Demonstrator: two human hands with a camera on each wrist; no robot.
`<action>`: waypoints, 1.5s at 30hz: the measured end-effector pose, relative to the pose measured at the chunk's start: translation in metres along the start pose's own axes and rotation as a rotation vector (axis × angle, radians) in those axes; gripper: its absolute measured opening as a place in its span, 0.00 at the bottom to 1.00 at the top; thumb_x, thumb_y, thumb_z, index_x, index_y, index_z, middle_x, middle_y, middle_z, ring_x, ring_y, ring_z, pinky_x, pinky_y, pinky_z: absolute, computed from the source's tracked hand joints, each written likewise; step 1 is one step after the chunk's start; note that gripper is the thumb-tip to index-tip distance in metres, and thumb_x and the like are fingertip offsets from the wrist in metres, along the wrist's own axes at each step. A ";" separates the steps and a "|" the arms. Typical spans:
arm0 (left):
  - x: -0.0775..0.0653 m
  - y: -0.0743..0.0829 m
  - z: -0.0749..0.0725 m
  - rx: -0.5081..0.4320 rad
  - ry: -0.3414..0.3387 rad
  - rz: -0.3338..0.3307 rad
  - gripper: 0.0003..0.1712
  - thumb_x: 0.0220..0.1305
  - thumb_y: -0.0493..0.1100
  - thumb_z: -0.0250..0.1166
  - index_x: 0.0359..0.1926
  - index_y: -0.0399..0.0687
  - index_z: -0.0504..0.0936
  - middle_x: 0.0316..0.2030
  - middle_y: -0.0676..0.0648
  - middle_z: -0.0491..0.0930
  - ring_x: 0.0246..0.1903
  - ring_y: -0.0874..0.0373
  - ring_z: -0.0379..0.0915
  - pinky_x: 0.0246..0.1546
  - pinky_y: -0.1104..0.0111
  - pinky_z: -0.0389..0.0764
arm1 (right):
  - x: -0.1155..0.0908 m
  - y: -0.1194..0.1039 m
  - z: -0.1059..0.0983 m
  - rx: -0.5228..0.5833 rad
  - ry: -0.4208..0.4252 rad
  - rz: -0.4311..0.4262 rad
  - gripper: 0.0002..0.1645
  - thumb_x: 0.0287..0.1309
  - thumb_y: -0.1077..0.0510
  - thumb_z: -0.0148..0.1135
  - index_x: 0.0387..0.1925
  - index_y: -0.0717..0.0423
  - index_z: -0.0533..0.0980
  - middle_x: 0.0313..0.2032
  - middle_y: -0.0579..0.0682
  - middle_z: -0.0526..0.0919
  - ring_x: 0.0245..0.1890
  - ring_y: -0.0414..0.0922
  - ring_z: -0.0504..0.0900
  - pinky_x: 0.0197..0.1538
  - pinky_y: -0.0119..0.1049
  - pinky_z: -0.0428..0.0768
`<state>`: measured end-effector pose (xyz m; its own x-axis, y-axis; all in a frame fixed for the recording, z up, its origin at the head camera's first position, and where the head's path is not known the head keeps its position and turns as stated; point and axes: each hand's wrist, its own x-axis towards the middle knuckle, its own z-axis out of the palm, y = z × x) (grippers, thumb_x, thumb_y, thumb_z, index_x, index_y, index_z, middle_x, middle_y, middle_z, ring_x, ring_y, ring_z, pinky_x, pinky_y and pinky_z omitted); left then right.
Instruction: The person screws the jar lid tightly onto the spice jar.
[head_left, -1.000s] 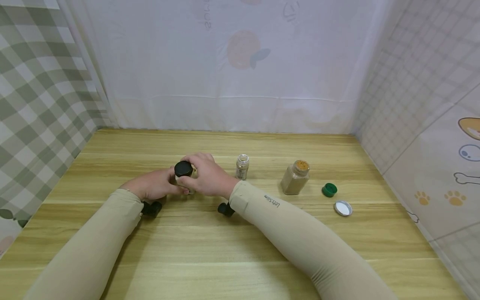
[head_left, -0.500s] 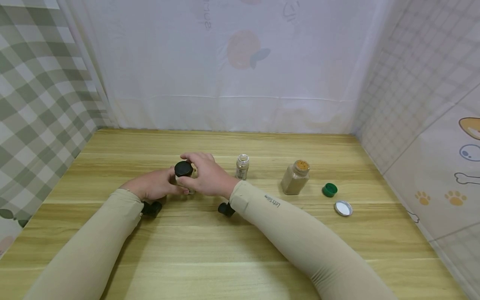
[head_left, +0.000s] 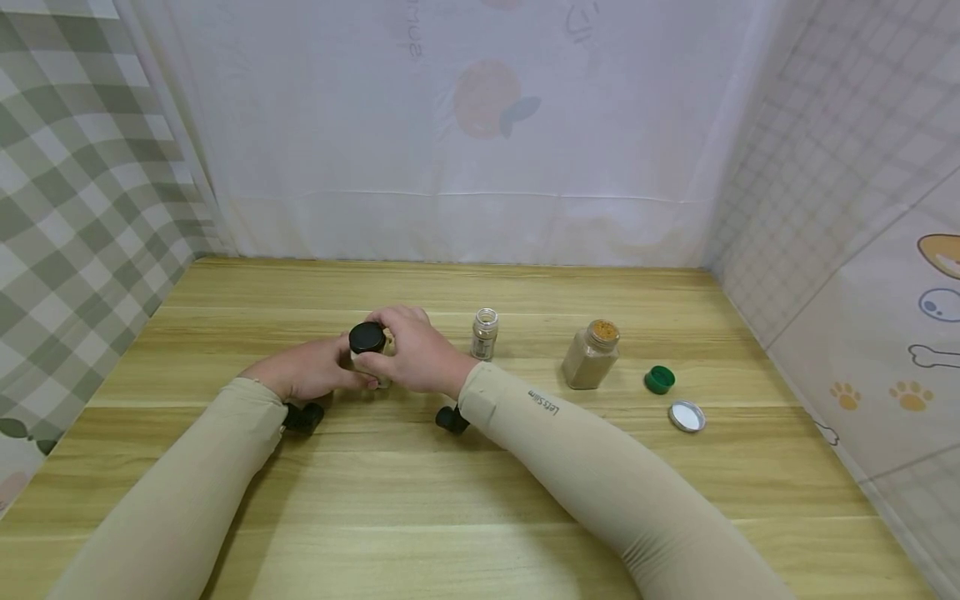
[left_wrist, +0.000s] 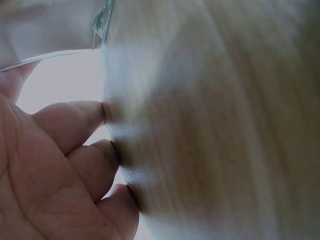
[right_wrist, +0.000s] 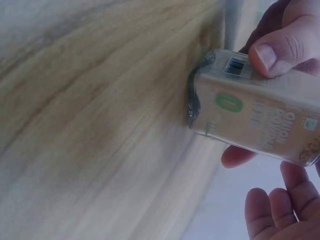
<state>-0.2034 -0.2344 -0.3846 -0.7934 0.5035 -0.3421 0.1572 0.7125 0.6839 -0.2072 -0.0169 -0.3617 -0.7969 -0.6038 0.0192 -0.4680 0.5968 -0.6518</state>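
A clear glass jar (right_wrist: pixel 250 112) of onion powder stands upright on the table, under a black lid (head_left: pixel 367 337). My left hand (head_left: pixel 311 369) holds the jar's body low down; in the right wrist view the thumb of that hand presses the label side. Its other fingers (left_wrist: pixel 95 165) reach down to the tabletop in the left wrist view. From the right, my right hand (head_left: pixel 416 350) pinches the lid between thumb and fingers. Part of the jar is hidden behind both hands in the head view.
A small open glass jar (head_left: pixel 485 335) stands right of my hands. Beyond it is an open square jar (head_left: pixel 589 362) of brownish powder. A green cap (head_left: pixel 659 380) and a silver lid with white inside (head_left: pixel 686 416) lie farther right on the wooden table (head_left: pixel 420 500).
My right hand's fingers shift very slightly around the black lid. The left hand, the jar and the other things stay where they were.
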 end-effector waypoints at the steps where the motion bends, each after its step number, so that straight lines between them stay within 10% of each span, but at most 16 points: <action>1: 0.000 0.000 0.000 0.002 0.000 0.001 0.45 0.71 0.63 0.68 0.79 0.54 0.62 0.77 0.36 0.64 0.73 0.38 0.65 0.67 0.40 0.70 | 0.000 0.000 0.000 0.002 0.002 0.001 0.28 0.71 0.43 0.68 0.66 0.47 0.75 0.69 0.48 0.76 0.65 0.48 0.67 0.65 0.42 0.72; 9: 0.000 0.000 0.000 0.000 0.004 0.017 0.46 0.71 0.62 0.68 0.80 0.52 0.61 0.78 0.36 0.62 0.75 0.37 0.62 0.69 0.38 0.68 | -0.001 0.001 -0.001 0.016 -0.008 -0.025 0.40 0.71 0.44 0.66 0.77 0.52 0.66 0.73 0.49 0.73 0.74 0.51 0.63 0.74 0.48 0.68; 24: 0.002 0.000 0.000 -0.004 -0.001 -0.008 0.45 0.69 0.63 0.69 0.79 0.56 0.63 0.77 0.39 0.66 0.73 0.40 0.66 0.67 0.40 0.70 | -0.001 0.002 0.001 0.008 0.010 -0.033 0.26 0.72 0.43 0.66 0.64 0.47 0.76 0.69 0.48 0.77 0.67 0.49 0.68 0.68 0.43 0.71; 33: 0.001 -0.001 0.000 0.007 -0.009 -0.016 0.45 0.70 0.64 0.68 0.79 0.54 0.62 0.78 0.36 0.62 0.75 0.35 0.61 0.68 0.36 0.68 | -0.001 0.002 0.000 0.026 -0.006 -0.038 0.40 0.72 0.45 0.66 0.77 0.52 0.65 0.75 0.49 0.71 0.75 0.52 0.63 0.75 0.49 0.67; 45: 0.001 -0.001 -0.001 0.009 -0.007 -0.021 0.43 0.69 0.64 0.68 0.77 0.58 0.64 0.75 0.39 0.68 0.70 0.40 0.68 0.65 0.42 0.72 | 0.000 0.002 -0.001 0.014 -0.001 -0.038 0.26 0.72 0.44 0.66 0.65 0.47 0.75 0.69 0.48 0.76 0.67 0.49 0.67 0.68 0.43 0.70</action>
<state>-0.2047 -0.2352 -0.3853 -0.7924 0.4920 -0.3607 0.1464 0.7273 0.6705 -0.2082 -0.0157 -0.3622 -0.7784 -0.6263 0.0431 -0.4923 0.5664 -0.6609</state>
